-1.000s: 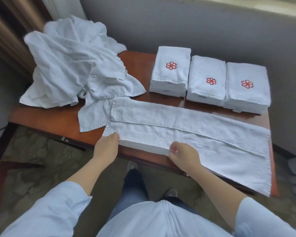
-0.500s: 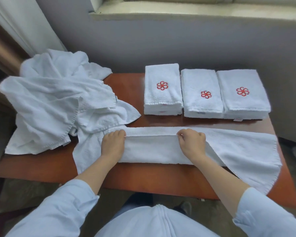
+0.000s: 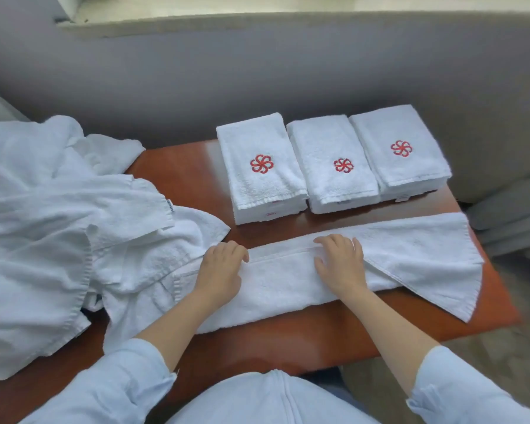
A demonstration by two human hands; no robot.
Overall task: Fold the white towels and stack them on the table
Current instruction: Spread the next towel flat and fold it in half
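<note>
Glossy reddish-brown wood forms the tabletop point(image 3: 178, 175), backed by a grey wall. At 12 to 1 o'clock sit three folded stacks point(image 3: 337, 185) of nubby terry, each bearing a red pinwheel emblem; a rumpled heap point(image 3: 43, 224) sprawls at 9. Centre, the long towel point(image 3: 288, 289) lies as a lengthwise-folded strip. Left hand point(image 3: 221, 270) and right hand point(image 3: 340, 264) press it palm-down, each grip apart, fingers flat.
</note>
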